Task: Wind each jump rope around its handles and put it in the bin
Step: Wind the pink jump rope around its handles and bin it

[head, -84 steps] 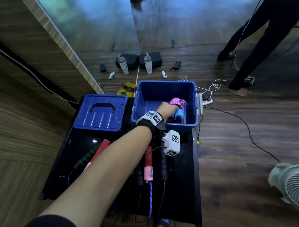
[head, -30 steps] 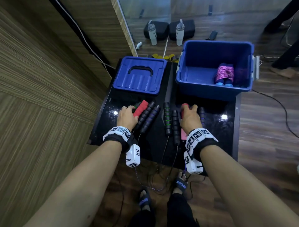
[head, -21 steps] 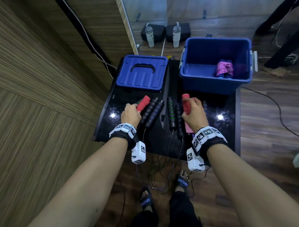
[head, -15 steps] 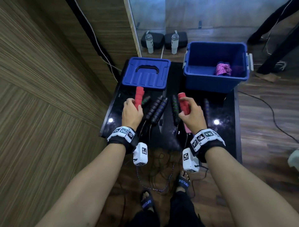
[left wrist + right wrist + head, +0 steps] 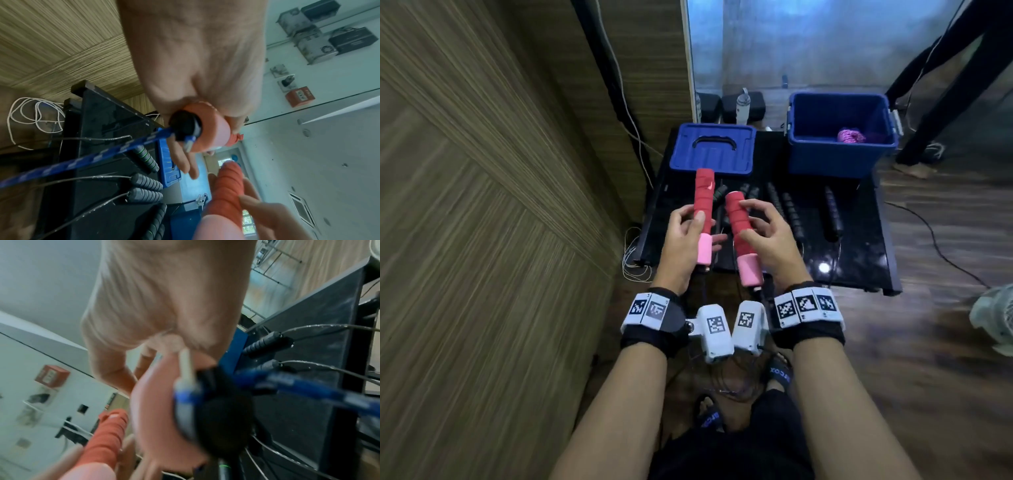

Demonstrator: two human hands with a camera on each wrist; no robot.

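My left hand (image 5: 683, 236) grips one red handle with a pink end (image 5: 704, 202), held upright above the black table's (image 5: 866, 253) near edge. My right hand (image 5: 765, 236) pinches the matching red handle (image 5: 738, 219) right beside it. A blue patterned rope (image 5: 86, 160) runs out of the left handle's black cap (image 5: 185, 126) and down off the table; the same rope (image 5: 320, 391) leaves the right handle's cap. The open blue bin (image 5: 842, 161) stands at the table's far right with a pink-wound rope (image 5: 851, 136) inside.
The blue bin lid (image 5: 710, 150) lies at the table's far left. Several black ribbed handles (image 5: 791, 212) with thin grey cords lie across the table; one with green rings (image 5: 144, 155) lies nearest the lid. A wood-panelled wall is on the left, a fan (image 5: 996, 318) on the right.
Both hands picked the red handles up off the table, lifted them and brought them close together near my body. The earliest frame shows the pink-wound rope being set in the bin.
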